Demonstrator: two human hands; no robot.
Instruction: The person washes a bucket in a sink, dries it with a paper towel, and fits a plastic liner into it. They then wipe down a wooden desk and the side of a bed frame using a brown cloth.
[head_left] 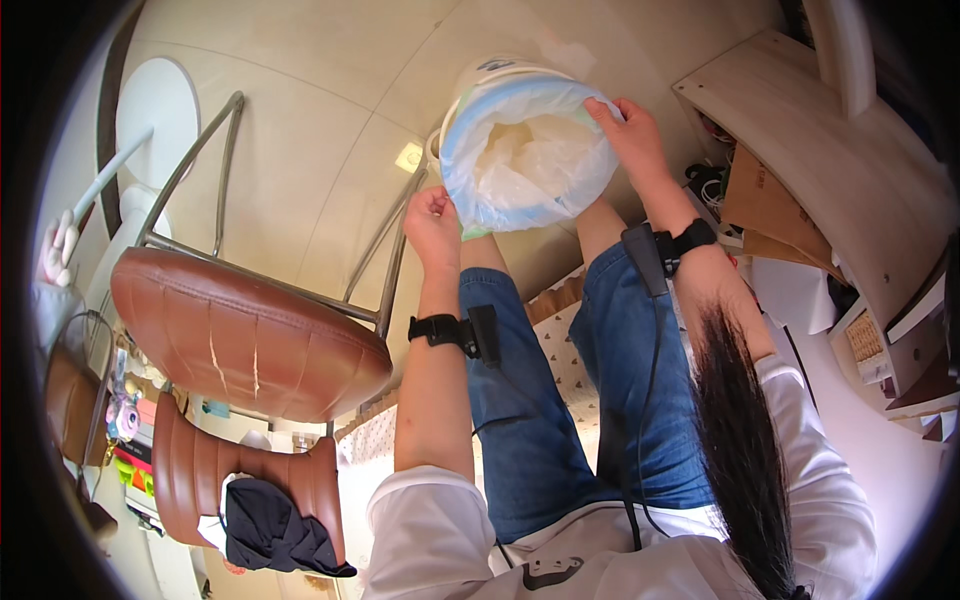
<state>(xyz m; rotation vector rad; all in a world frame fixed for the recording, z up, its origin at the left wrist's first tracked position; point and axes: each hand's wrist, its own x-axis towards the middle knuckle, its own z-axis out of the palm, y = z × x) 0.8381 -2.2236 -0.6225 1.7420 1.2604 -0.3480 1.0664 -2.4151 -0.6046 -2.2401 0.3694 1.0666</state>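
Note:
A round trash bin (480, 72) stands on the floor in front of my knees. A thin translucent trash bag (575, 165) lines it, its edge folded over the rim with a blue band showing. My left hand (432, 222) is closed at the left side, its fingers pinching the bag's edge. My right hand (636, 140) grips the bag at the right side of the rim, thumb and fingers pressed together. The inside of the bin is covered by the crumpled film of the bag. Black straps with small devices sit on both my wrists.
To the left stands a brown chair (240, 330) with metal legs and a cracked seat; dark cloth (280, 525) hangs on its back. A white round base (160, 120) is farther left. A wooden shelf unit (800, 130) with cardboard (765, 200) borders the right.

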